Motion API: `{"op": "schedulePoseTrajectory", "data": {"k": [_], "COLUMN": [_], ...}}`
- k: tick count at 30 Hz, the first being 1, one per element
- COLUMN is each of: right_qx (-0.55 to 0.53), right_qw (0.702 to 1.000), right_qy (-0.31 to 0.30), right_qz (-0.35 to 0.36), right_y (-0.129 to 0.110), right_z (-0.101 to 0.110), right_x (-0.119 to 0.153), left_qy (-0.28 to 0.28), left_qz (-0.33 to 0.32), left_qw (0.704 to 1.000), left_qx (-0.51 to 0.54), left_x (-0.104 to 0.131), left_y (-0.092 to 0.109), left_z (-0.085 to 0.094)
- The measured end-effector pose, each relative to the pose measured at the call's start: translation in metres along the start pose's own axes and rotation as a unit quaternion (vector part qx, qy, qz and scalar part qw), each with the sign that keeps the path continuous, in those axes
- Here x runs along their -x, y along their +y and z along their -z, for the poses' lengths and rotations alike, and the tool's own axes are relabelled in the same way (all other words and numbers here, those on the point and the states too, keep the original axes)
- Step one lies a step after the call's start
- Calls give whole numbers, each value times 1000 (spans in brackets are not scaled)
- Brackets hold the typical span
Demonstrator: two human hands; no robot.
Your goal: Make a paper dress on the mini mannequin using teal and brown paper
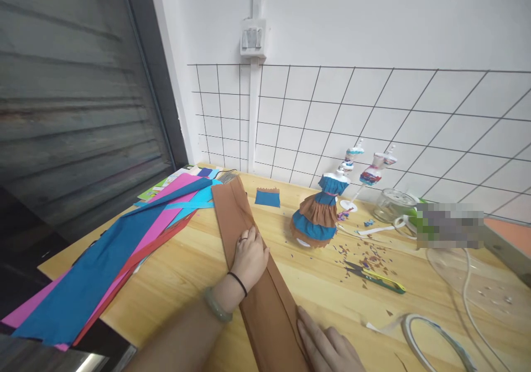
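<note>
A long folded strip of brown crepe paper [269, 316] runs across the table from the far middle to the near edge. My left hand [251, 256] is on it, fingers curled and pressed together at a raised fold, with a black band and a pale bangle at the wrist. Lower down, my right hand [327, 341] lies along the strip's right edge, fingers stretched out and touching the paper; part of this hand is cut off by the frame. Beyond the hands stands a small dress form [319, 214] dressed in blue and brown ruffled paper.
Blue, pink and red paper sheets [124, 256] hang over the table's left edge. Yellow-green snips [375, 278] lie among paper scraps at right, near a tape roll [435, 341]. Behind are a glass jar [392, 203], another small form [375, 167] and a blue-brown piece [267, 197].
</note>
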State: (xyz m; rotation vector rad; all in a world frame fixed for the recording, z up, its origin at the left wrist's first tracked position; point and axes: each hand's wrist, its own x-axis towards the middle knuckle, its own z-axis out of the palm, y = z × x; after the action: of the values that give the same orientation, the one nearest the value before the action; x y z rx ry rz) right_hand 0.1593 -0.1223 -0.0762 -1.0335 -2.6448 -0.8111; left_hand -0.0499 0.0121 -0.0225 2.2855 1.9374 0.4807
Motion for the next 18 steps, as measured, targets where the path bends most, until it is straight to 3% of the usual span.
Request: {"op": "schedulePoseTrajectory", "data": {"k": [12,18], "right_qx": [1,-17], "right_qw": [1000,998], "right_qy": [18,64], "right_qz": [8,-23], "right_y": [-1,-3], "right_z": [-2,2], "right_x": [-1,-9], "left_qy": [-6,-1], "left_qz": [18,32], "left_qw": [1000,999], "left_qx": [-16,-23], "left_x": [0,-1], "left_y": [1,3], "left_z": [1,0]}}
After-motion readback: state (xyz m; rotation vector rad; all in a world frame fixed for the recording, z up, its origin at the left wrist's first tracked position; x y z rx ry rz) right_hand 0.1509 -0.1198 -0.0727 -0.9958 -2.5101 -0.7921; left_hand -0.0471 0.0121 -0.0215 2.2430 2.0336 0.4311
